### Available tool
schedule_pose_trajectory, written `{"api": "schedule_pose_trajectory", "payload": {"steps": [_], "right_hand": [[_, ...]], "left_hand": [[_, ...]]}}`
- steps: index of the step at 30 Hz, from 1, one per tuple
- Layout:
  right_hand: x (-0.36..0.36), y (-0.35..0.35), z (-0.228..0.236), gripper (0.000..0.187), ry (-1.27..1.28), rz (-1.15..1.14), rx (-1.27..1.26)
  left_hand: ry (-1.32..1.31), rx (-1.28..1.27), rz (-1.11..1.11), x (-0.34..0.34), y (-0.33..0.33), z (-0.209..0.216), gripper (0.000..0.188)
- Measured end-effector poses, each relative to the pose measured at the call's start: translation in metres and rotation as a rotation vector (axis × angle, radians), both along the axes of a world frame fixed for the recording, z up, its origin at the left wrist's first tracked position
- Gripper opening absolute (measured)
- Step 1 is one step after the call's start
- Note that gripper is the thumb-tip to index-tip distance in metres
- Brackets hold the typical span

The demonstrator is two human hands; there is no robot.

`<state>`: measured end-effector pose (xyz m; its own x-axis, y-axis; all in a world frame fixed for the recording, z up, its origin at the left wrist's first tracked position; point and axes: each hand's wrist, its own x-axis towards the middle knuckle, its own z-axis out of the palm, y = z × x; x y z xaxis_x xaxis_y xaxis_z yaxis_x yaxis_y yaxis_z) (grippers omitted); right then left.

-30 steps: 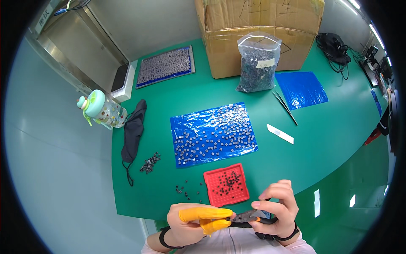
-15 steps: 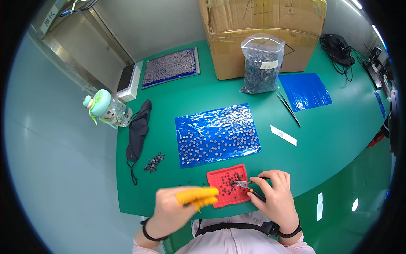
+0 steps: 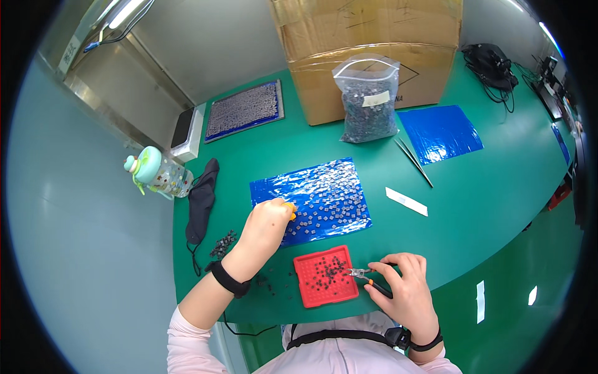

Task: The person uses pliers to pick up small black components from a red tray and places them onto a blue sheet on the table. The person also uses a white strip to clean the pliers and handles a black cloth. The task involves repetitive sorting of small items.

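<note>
My left hand (image 3: 269, 219), with yellow finger covers (image 3: 291, 210), reaches over the left part of a shiny blue sheet (image 3: 265, 188). Its fingers are drawn together at the sheet; anything between them is hidden. Rows of small grey square pieces (image 3: 333, 198) are scattered across that sheet. In my right hand (image 3: 408, 290) is a pair of small cutting pliers (image 3: 359, 273) with black and orange handles. The pliers' jaws lie over the right edge of a red tray (image 3: 305, 298), which holds many tiny dark bits (image 3: 327, 273).
Loose dark bits (image 3: 223, 244) are heaped left of the sheet, beside a black mask (image 3: 200, 202) and a bottle (image 3: 163, 174). Farther back are a filled zip bag (image 3: 369, 103), a cardboard box (image 3: 374, 28), tweezers (image 3: 413, 163), a white strip (image 3: 406, 201) and another blue sheet (image 3: 441, 134).
My left hand has moved from beside the red tray, up and away onto the blue sheet. The right hand has stayed almost still, keeping hold of the pliers.
</note>
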<state>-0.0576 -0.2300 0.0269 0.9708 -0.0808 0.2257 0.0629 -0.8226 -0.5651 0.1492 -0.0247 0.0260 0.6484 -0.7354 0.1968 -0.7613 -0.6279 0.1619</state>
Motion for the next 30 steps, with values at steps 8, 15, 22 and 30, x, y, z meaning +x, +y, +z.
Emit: {"api": "schedule_pose_trajectory", "payload": {"steps": [8, 15, 22, 30], "right_hand": [[-0.004, -0.003, -0.003, 0.031, 0.015, -0.012, 0.005], [-0.003, -0.002, -0.002, 0.032, 0.018, -0.006, 0.006], [-0.001, 0.0, -0.002, 0.032, 0.028, 0.005, 0.011], [0.007, 0.009, 0.003, 0.033, 0.028, 0.034, -0.003]], "left_hand": [[-0.118, 0.12, -0.034, -0.006, -0.005, -0.011, 0.007], [-0.107, 0.068, -0.009, -0.008, 0.004, -0.004, 0.015], [0.153, -0.042, -0.013, -0.029, 0.032, 0.026, 0.016], [0.394, 0.04, 0.063, -0.063, 0.069, 0.022, 0.02]]}}
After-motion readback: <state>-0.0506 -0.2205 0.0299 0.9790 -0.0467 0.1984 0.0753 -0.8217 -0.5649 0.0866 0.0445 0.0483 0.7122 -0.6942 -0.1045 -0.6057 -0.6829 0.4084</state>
